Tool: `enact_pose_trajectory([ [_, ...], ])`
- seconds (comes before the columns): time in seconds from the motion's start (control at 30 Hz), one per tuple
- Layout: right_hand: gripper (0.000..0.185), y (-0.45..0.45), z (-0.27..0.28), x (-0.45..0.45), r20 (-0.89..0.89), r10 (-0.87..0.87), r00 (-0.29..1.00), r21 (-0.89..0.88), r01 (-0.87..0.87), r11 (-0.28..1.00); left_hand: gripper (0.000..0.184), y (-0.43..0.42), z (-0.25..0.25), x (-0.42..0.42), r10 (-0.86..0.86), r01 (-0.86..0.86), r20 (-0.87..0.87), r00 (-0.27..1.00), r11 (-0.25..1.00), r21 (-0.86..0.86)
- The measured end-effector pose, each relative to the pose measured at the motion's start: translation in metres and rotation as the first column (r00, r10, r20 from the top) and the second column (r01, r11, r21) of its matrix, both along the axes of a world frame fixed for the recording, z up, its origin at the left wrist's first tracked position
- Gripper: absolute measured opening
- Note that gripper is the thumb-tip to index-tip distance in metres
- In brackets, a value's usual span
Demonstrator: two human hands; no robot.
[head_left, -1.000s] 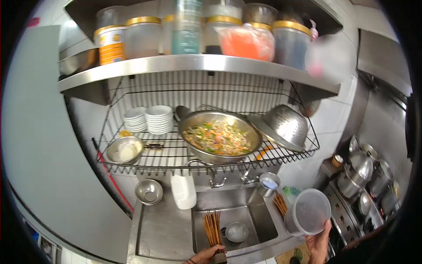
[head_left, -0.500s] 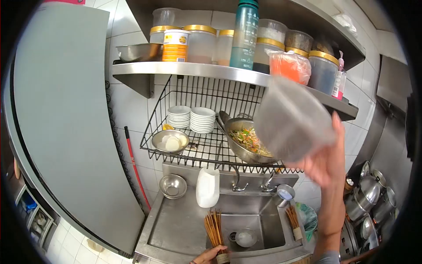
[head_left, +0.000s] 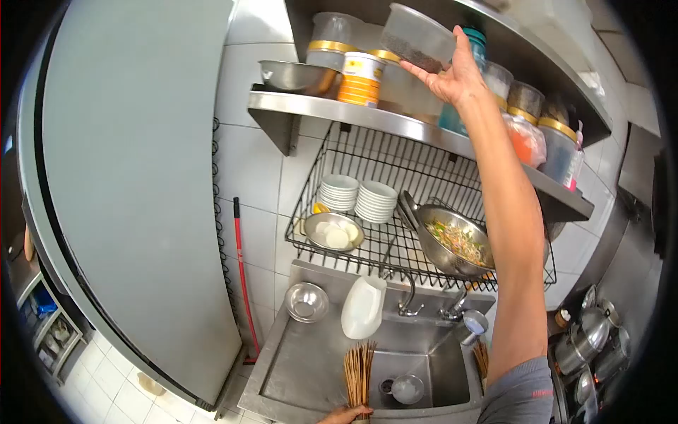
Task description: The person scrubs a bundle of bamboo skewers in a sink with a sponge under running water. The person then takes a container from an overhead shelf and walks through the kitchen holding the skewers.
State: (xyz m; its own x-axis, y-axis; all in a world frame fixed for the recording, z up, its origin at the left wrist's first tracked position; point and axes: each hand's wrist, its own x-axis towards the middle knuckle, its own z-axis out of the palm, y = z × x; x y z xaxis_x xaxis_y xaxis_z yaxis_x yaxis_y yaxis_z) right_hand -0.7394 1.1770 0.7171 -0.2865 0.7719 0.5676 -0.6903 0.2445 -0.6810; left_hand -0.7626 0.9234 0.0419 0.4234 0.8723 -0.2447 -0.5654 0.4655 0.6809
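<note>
My right hand (head_left: 452,76) reaches up to the shelf, its fingers around the lower side of a clear plastic container (head_left: 418,34) with dark grains at the bottom. The container is tilted above the gold-lidded jars, partly in front of a teal bottle (head_left: 474,44). Low in the view, my left hand (head_left: 347,414) is closed around the bound end of a bundle of thin brown sticks (head_left: 360,371), which points upward in front of the sink.
The metal shelf (head_left: 318,104) carries jars, an orange-and-white tub (head_left: 361,79) and a steel bowl (head_left: 293,76). Below hangs a wire rack (head_left: 395,244) with stacked white dishes (head_left: 376,201) and a colander of chopped vegetables (head_left: 455,240). A white jug (head_left: 364,307) stands beside the sink (head_left: 452,378).
My right hand has carried the container up and left to the jars on the shelf. The view has shifted. My left hand still grips the sticks.
</note>
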Motion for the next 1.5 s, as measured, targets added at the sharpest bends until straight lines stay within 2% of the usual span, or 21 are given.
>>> enact_pose_trajectory([
  [0.17,0.079,0.059,0.026,-0.041,-0.087,-0.182,0.980,0.036,0.185,0.982,0.045,0.012,-0.004,-0.012,-0.080,0.086,0.115,0.990,0.995,-0.045],
  [0.27,0.073,0.157,0.049,-0.045,-0.053,-0.401,0.915,0.156,0.404,0.901,0.047,0.018,-0.006,-0.021,-0.110,0.124,0.162,0.981,0.989,-0.077],
  [0.33,0.076,0.127,0.031,-0.053,0.048,-0.692,0.720,0.294,0.652,0.699,0.049,0.022,-0.008,-0.027,-0.118,0.135,0.184,0.976,0.987,-0.082],
  [0.4,0.074,0.114,0.013,-0.055,0.101,-0.887,0.450,0.456,0.771,0.443,0.051,0.024,-0.009,-0.032,-0.120,0.140,0.194,0.974,0.986,-0.092],
  [0.5,0.063,0.163,0.020,-0.039,-0.070,-0.993,-0.097,0.732,0.671,-0.118,0.054,0.026,-0.011,-0.039,-0.137,0.162,0.208,0.969,0.981,-0.110],
  [0.53,0.054,0.161,0.019,-0.039,-0.128,-0.985,-0.117,0.768,0.616,-0.173,0.055,0.026,-0.012,-0.039,-0.148,0.175,0.211,0.966,0.978,-0.115],
  [0.63,0.050,0.157,0.014,-0.038,0.010,-0.984,-0.178,0.857,0.509,-0.083,0.058,0.024,-0.017,-0.043,-0.166,0.194,0.215,0.963,0.974,-0.116],
  [0.77,0.047,0.160,0.002,-0.025,-0.144,-0.962,-0.231,0.960,0.204,-0.192,0.063,0.025,-0.028,-0.043,-0.184,0.218,0.240,0.953,0.968,-0.124],
  [0.87,0.043,0.106,-0.011,-0.024,-0.241,-0.946,-0.218,0.858,0.407,-0.313,0.067,0.026,-0.042,-0.037,-0.194,0.234,0.245,0.950,0.962,-0.144],
  [0.93,0.036,0.072,-0.030,-0.009,-0.481,-0.876,-0.034,0.812,0.359,-0.459,0.052,0.040,-0.054,-0.032,-0.162,0.161,0.009,0.987,0.980,-0.120],
  [1.0,0.032,0.003,-0.068,0.007,-0.517,-0.854,0.054,0.838,0.232,-0.493,0.040,0.037,-0.067,-0.026,-0.176,0.155,-0.236,0.956,0.982,-0.105],
  [1.07,0.031,-0.057,-0.111,0.033,-0.561,-0.828,-0.013,0.825,0.081,-0.560,0.044,0.042,-0.054,-0.020,-0.265,0.212,-0.161,0.951,0.934,-0.289],
  [1.17,0.030,-0.122,-0.165,0.092,-0.590,-0.804,-0.069,0.807,-0.080,-0.585,0.036,0.044,-0.026,-0.010,-0.170,0.145,-0.090,0.981,0.960,-0.241],
  [1.23,0.030,-0.154,-0.191,0.145,-0.521,-0.842,-0.139,0.853,-0.071,-0.516,0.031,0.050,-0.036,0.003,-0.129,0.108,-0.099,0.987,0.975,-0.193],
  [1.27,0.030,-0.166,-0.205,0.176,-0.439,-0.880,-0.180,0.895,-0.007,-0.446,0.031,0.052,-0.047,0.012,-0.107,0.080,-0.123,0.987,0.975,-0.208],
  [1.3,0.030,-0.178,-0.226,0.216,-0.280,-0.949,-0.146,0.943,0.144,-0.300,0.032,0.056,-0.020,0.017,-0.167,0.127,-0.164,0.972,0.965,-0.230],
  [1.33,0.030,-0.190,-0.246,0.255,-0.134,-0.987,-0.087,0.942,0.298,-0.154,0.036,0.058,-0.035,0.026,-0.169,0.141,-0.101,0.980,0.961,-0.239],
  [1.37,0.028,-0.209,-0.272,0.270,0.040,-0.978,-0.205,0.879,0.473,-0.063,0.041,0.057,-0.021,0.034,-0.177,0.156,-0.068,0.982,0.958,-0.240],
  [1.4,0.028,-0.228,-0.297,0.285,0.234,-0.930,-0.283,0.772,0.636,0.001,0.043,0.054,-0.014,0.039,-0.194,0.172,-0.083,0.978,0.960,-0.222],
  [1.43,0.025,-0.248,-0.320,0.307,0.351,-0.863,-0.364,0.777,0.628,0.051,0.046,0.053,-0.012,0.048,-0.206,0.183,-0.105,0.973,0.963,-0.198],
  [1.5,0.017,-0.289,-0.380,0.339,0.569,-0.764,-0.305,0.562,0.822,0.090,0.047,0.048,-0.011,0.066,-0.292,0.267,-0.156,0.944,0.950,-0.160],
])
